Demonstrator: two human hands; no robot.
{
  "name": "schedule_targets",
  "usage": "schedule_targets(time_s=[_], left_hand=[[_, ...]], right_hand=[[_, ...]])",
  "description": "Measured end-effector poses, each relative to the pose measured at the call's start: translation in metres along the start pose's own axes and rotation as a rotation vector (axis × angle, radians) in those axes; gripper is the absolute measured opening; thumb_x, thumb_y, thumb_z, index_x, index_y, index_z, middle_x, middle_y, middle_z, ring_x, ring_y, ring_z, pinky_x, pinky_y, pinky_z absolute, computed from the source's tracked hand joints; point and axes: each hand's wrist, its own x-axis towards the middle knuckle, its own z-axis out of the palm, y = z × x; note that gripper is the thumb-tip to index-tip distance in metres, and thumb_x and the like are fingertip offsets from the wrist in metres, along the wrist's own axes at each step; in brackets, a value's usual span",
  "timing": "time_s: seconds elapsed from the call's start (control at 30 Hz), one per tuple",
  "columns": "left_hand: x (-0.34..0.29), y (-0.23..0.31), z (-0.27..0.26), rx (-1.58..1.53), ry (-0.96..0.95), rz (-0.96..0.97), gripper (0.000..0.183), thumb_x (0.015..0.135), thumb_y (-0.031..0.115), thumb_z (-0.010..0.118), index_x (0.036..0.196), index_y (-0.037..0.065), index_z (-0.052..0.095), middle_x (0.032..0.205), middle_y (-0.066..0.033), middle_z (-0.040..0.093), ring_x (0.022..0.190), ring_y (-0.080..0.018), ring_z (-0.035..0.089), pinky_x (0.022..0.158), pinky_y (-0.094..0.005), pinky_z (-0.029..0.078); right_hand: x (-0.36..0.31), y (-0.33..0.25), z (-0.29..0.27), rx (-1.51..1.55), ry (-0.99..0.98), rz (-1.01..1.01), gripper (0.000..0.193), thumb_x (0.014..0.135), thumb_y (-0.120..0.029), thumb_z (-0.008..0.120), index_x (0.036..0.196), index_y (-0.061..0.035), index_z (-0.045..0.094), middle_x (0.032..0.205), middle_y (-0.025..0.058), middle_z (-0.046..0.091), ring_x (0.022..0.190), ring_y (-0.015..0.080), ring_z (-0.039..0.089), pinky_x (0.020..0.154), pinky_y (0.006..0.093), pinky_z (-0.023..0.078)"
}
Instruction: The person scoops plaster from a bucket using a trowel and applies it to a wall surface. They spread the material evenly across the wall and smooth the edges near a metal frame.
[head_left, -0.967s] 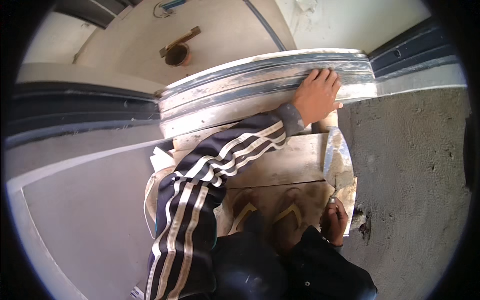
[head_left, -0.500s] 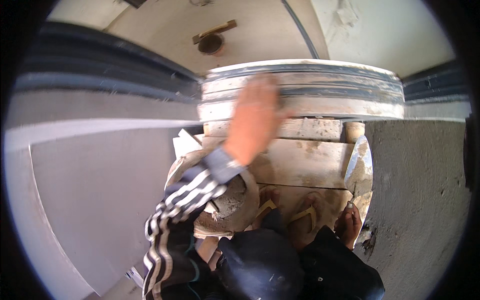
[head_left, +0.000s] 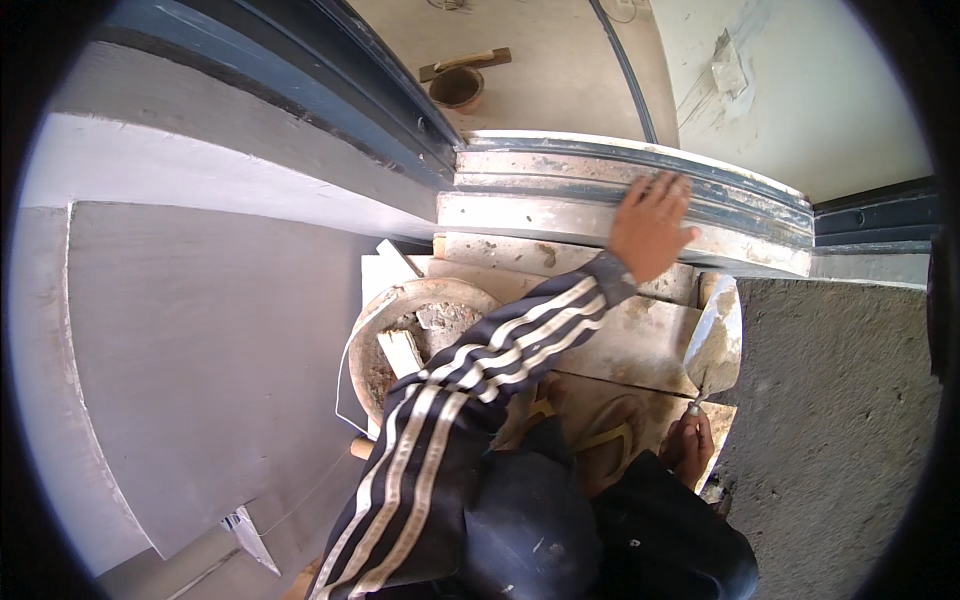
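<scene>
My left hand [head_left: 652, 228] lies flat on the dirt-streaked window sill [head_left: 520, 212], with its fingers stretched out and the thumb apart. The sill carries dark metal window tracks [head_left: 545, 185]. In my right hand [head_left: 690, 448], closed around its handle, is a pointing trowel [head_left: 716, 345]. Its broad blade has grey mortar on it and stands beside the rough wall at the right. Partly under my left sleeve stands a round bucket [head_left: 440, 288] crusted with mortar, with a pale block-like piece [head_left: 400, 352] inside.
My sandalled feet stand on mortar-stained planks [head_left: 640, 335]. Rough grey plaster [head_left: 840, 400] covers the right wall, and a smooth grey panel [head_left: 220, 350] fills the left. Beyond the sill are a small bowl [head_left: 457, 88] and a wooden float [head_left: 470, 63].
My left hand has swept right along the sill and come to rest on it. The view has turned, showing more of the bucket. The trowel stays in my right hand.
</scene>
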Motion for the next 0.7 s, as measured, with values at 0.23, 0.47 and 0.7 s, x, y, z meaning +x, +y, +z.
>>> schedule_targets(time_s=[0.23,0.47,0.7], left_hand=[[-0.056,-0.040,-0.112,0.518,-0.233,-0.679,0.069,0.092,0.051,0.042,0.121,-0.012,0.046,0.125,-0.0284,0.049,0.114,-0.0405,0.048,0.101,-0.0472,0.033],[-0.038,-0.036,-0.102,-0.049,0.004,-0.087,0.065,0.091,0.048,0.044,0.124,-0.008,0.044,0.130,-0.0251,0.044,0.119,-0.0376,0.044,0.102,-0.0463,0.033],[-0.001,-0.016,-0.028,0.012,-0.018,0.143,0.057,0.090,0.044,0.047,0.123,-0.002,0.048,0.130,-0.0165,0.048,0.124,-0.0288,0.041,0.107,-0.0433,0.027]], right_hand=[[0.014,-0.002,-0.013,-0.033,0.022,-0.054,0.034,0.089,-0.036,0.053,0.097,-0.0031,0.053,0.064,-0.0037,0.045,0.051,0.0052,0.040,0.046,0.0199,0.030],[0.022,0.006,-0.014,0.029,-0.088,0.000,0.033,0.087,-0.028,0.057,0.106,-0.0018,0.052,0.074,0.0041,0.053,0.052,0.0102,0.050,0.045,0.0218,0.040],[0.016,0.009,-0.009,0.052,-0.013,-0.046,0.035,0.086,-0.029,0.057,0.108,-0.0018,0.052,0.073,0.0027,0.053,0.052,0.0091,0.049,0.045,0.0215,0.040]])
